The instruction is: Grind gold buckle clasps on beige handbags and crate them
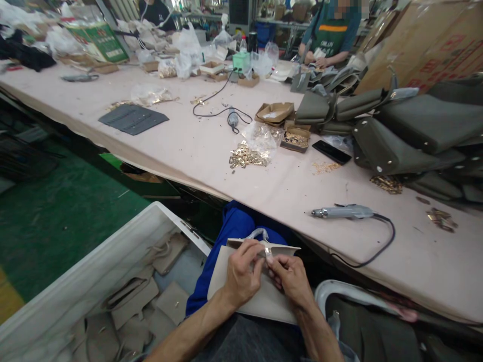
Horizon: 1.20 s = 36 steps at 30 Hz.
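Observation:
A beige handbag (241, 296) lies across my lap on blue trousers, its top edge away from me and a wrapped handle (259, 233) rising behind it. Both hands meet at that top edge. My left hand (244, 271) is closed, its fingertips pinching at the bag's edge. Between the two hands shows a small shiny piece (268, 252), too small to tell whether it is metal or film-wrapped. From the right, my right hand (291, 277) pinches this piece with thumb and fingers. Part of the bag's front is hidden under my hands.
On the table lie an electric screwdriver (341, 211), a phone (331, 152), gold metal fittings (247, 155) and a small parts box (296, 138). Dark bags (422, 120) pile up at right. A white bin (94, 274) holds beige bags at left. Across the table a person (332, 37) works.

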Available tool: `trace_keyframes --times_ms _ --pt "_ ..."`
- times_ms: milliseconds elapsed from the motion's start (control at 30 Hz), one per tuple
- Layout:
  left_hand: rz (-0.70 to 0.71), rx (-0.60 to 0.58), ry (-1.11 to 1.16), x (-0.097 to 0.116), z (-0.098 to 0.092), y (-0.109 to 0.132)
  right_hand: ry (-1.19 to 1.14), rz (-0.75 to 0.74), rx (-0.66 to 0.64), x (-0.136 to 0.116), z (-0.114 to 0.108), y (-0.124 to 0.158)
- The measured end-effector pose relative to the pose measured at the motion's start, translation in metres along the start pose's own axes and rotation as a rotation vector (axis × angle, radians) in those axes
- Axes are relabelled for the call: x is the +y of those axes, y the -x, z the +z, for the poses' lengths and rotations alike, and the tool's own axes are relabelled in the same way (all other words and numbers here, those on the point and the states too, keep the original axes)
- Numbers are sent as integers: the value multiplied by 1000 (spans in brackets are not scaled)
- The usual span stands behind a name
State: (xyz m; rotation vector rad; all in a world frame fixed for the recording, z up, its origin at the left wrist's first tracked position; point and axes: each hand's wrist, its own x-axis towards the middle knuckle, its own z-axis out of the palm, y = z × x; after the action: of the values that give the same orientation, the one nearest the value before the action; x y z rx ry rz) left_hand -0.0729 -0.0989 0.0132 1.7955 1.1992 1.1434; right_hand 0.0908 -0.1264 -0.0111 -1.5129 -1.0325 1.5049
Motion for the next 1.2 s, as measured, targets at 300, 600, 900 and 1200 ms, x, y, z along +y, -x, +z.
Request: trace_keyframes --times_ms 300,600,900,1200 --pt "7 -217 110 1 4 -19 46 -28 86 -33 -12 8" --pt "-456 -297 410 13 0 -34 347 -483 53 -67 -22 -3" --pt "-527 -174 430 8 9 -28 194 -302 116 -45 -9 -23" --pt "-520 -165 434 -1 17 -30 84 -321 84 -43 -15 -21"
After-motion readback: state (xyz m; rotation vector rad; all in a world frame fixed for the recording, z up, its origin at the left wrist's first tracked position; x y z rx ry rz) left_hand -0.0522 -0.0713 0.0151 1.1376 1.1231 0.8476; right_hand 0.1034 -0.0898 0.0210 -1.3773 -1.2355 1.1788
